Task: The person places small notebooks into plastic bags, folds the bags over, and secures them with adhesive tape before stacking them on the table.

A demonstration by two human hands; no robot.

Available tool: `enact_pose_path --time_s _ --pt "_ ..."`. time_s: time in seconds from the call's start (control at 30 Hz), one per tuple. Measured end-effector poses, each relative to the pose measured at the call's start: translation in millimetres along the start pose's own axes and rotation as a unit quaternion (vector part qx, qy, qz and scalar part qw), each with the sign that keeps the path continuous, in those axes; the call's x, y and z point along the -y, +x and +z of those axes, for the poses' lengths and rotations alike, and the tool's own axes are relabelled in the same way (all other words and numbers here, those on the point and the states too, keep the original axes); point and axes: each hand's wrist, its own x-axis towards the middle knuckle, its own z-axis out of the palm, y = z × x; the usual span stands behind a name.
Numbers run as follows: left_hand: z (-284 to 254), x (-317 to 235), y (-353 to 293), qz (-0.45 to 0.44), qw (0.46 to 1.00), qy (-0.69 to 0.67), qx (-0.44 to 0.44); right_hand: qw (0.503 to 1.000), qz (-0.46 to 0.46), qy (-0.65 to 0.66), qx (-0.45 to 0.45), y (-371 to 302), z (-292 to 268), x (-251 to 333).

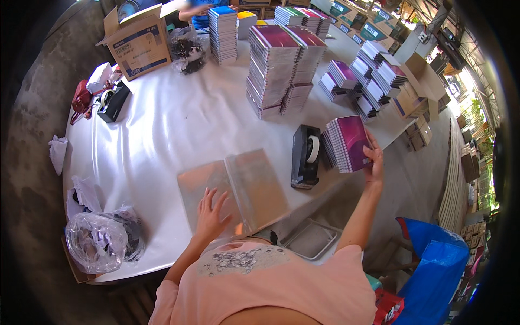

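Observation:
My right hand point(374, 158) grips the right side of a small stack of purple spiral notebooks point(349, 142), its fingers over the top cover. The stack sits tilted near the table's right edge, its white coils toward the left. My left hand point(212, 213) rests over clear plastic sheets or bags point(254, 187), fingers spread and holding nothing. The plastic lies flat near the front edge of the table. Between the plastic and the notebooks stands a black tape dispenser point(305, 157) with a roll of tape in it.
Tall notebook stacks point(271, 70) stand at the back middle, with a blue-topped stack point(222, 35) and more notebooks point(374, 76) either side. An open carton point(138, 49) and another tape dispenser point(114, 102) are far left. A clear plastic bag point(97, 241) lies near left.

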Motion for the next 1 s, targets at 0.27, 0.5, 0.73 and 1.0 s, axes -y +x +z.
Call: enact_pose_path --time_s 0.27,0.5,0.73,1.0 --pt "12 7 -5 -0.059 0.996 0.050 0.046 0.976 0.185 -0.112 0.005 78 -100 -48" --pt "21 -6 0 -0.105 0.983 0.090 0.123 0.943 0.125 -0.307 -0.041 71 -82 -25" --pt "22 -10 13 -0.116 0.974 0.074 0.182 0.720 -0.173 -0.671 -0.021 205 -83 -41" --pt "34 2 18 -0.107 0.982 0.041 0.148 0.519 -0.288 -0.804 0.046 310 -108 -87"
